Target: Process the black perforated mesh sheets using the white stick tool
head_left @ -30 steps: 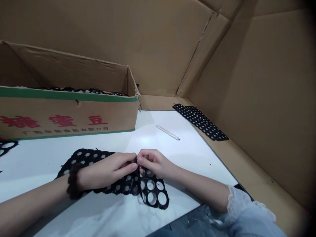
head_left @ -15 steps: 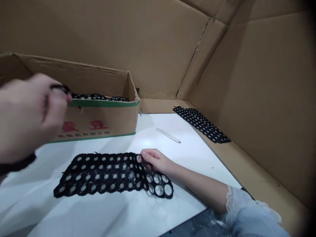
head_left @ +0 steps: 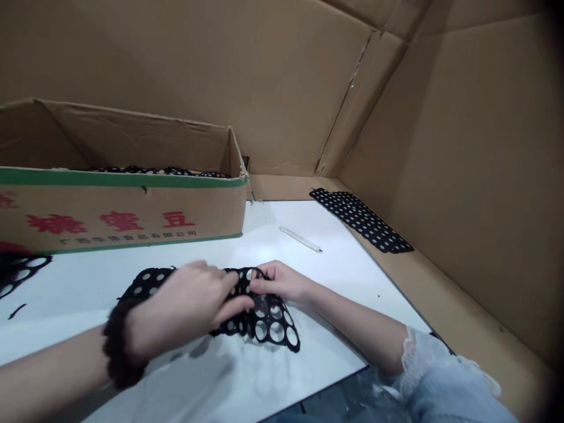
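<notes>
A black perforated sheet (head_left: 268,323) with round holes lies on the white table (head_left: 335,276) in front of me. My left hand (head_left: 194,299) rests over its middle, fingertips pinched on the sheet near its top edge. My right hand (head_left: 277,281) pinches the same edge just to the right, and the two sets of fingertips almost touch. A dark hair tie (head_left: 115,341) circles my left wrist. Much of the sheet's left half is hidden under my left hand.
An open cardboard box (head_left: 132,205) with red print and a green stripe stands at the back left, holding more black sheets. A white pen (head_left: 301,239) lies mid-table. A stack of perforated sheets (head_left: 363,219) lies at the right. Black scraps (head_left: 17,270) sit at the far left. Cardboard walls surround the table.
My left hand, raised toward the box half a second ago with a black scrap, has come back down onto the sheet beside my right hand. The sheet's right end is bunched again.
</notes>
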Demonstrator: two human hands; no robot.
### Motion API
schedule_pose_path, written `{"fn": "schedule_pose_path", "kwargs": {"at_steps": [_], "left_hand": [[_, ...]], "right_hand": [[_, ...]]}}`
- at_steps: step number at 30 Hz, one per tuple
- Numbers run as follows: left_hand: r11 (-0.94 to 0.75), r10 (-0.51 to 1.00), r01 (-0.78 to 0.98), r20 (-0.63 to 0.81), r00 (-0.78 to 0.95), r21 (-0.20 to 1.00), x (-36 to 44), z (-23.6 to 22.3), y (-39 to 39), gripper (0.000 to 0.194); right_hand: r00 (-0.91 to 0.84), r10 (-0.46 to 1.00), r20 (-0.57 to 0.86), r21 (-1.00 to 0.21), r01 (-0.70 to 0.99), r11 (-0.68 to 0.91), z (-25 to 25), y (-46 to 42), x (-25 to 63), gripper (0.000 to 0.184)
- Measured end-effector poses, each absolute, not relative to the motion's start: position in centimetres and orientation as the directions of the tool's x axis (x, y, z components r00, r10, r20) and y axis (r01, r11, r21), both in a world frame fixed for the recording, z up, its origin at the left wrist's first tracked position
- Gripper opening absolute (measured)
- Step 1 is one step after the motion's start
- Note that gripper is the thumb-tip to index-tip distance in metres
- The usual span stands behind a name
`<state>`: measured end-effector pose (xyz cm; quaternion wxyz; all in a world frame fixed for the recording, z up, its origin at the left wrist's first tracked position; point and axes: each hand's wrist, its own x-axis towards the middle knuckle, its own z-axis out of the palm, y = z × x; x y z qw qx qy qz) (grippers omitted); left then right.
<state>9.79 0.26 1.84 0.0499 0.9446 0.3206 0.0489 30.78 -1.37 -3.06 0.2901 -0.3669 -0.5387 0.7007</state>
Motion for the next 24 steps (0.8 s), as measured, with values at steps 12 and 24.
{"fn": "schedule_pose_path", "kwargs": {"at_steps": [12,24], "left_hand": [[-0.694,0.616,0.631,-0.167,0.77,0.348,10.9,0.5,-0.4,0.034],[-0.563,0.8,0.783,-0.064,0.597,0.265,10.6,-0.3,0.1,0.027]], "right_hand": [[-0.66,0.739,-0.138,-0.985,0.013,-0.173,-2.4,-2.3,30.0,0.04],[-0.669,0.731,-0.132,-0.99,0.058,-0.125,-2.6,-2.0,30.6,0.037]]}}
